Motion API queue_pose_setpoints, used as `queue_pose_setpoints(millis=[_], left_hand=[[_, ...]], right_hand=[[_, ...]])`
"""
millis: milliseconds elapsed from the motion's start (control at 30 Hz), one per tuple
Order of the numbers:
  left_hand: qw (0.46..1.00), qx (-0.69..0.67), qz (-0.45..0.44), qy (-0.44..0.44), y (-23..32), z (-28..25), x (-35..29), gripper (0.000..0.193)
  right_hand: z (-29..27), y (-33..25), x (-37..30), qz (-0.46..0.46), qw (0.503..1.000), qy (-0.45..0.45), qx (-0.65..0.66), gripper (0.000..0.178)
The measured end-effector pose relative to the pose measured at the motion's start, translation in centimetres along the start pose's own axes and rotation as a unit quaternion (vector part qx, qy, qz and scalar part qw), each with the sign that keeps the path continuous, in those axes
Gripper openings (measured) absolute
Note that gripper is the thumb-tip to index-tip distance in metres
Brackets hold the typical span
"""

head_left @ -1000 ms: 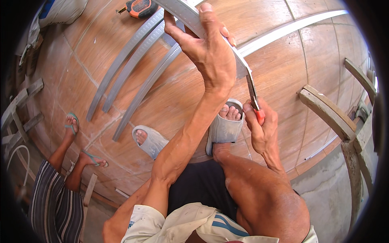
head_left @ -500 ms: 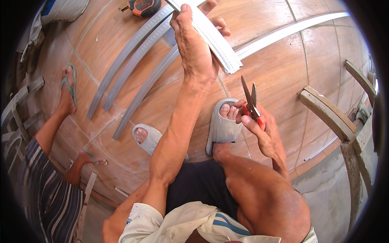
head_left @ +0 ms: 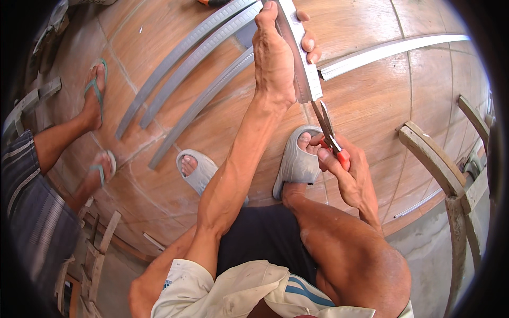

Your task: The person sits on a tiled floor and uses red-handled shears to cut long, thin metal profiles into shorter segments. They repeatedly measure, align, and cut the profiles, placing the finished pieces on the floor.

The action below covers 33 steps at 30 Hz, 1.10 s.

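My left hand (head_left: pixel 273 69) is wrapped round a white metal channel (head_left: pixel 313 79), its thumb on one side and its fingertips round the other. The channel's cut end points down toward me. In my right hand (head_left: pixel 354 175) is a pair of snips (head_left: pixel 328 132) with red handles and dark pointed blades, slightly parted. The blade tips meet the lower end of the channel; whether its edge lies between them I cannot tell.
Several grey metal strips (head_left: pixel 185 63) lie on the tiled floor at left, and a long white strip (head_left: pixel 392 52) runs right. Wooden frame legs (head_left: pixel 432 153) stand at right. Another person's sandaled foot (head_left: pixel 95 93) is at left. My grey slides (head_left: pixel 298 161) are nearby.
The channel has turned more upright and its end has shifted slightly down and right. The snips' blades have closed somewhat and now reach its end. The other person's legs have moved.
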State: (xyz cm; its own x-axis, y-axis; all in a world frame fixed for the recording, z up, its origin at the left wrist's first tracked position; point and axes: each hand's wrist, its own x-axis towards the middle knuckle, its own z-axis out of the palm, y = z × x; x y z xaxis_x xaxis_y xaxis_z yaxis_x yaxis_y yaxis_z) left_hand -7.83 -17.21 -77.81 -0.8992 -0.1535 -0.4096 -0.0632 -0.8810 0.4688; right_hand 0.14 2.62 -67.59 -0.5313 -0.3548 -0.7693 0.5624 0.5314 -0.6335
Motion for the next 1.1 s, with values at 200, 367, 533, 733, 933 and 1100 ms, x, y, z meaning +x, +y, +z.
queue_pose_setpoints(millis=[200, 367, 533, 733, 933, 1100], left_hand=[[0.998, 0.007, -0.039, -0.045, 0.4, 0.3, 0.1, 0.045], [0.999, -0.003, -0.024, -0.021, 0.5, 1.7, -0.3, 0.046], [1.000, -0.008, -0.018, -0.022, 0.6, 1.6, -0.3, 0.046], [0.999, -0.012, -0.006, -0.042, 0.4, 1.5, -0.3, 0.046], [0.999, -0.020, -0.007, -0.041, 0.5, 2.3, -0.3, 0.046], [0.998, -0.031, -0.011, -0.050, 0.3, 2.0, -0.2, 0.045]], right_hand=[[0.0, -0.4, -0.2, -0.001, 1.000, 0.014, -0.024, 0.025], [0.1, -0.5, -0.3, 0.014, 1.000, 0.017, -0.011, 0.026], [0.3, -0.1, -0.3, 0.014, 1.000, 0.022, -0.009, 0.028], [0.4, -0.3, -0.1, 0.029, 0.999, 0.002, 0.035, 0.029], [0.3, -0.2, 0.0, 0.039, 0.998, 0.003, 0.052, 0.027], [0.2, -0.2, 0.0, 0.039, 0.999, 0.009, 0.036, 0.025]])
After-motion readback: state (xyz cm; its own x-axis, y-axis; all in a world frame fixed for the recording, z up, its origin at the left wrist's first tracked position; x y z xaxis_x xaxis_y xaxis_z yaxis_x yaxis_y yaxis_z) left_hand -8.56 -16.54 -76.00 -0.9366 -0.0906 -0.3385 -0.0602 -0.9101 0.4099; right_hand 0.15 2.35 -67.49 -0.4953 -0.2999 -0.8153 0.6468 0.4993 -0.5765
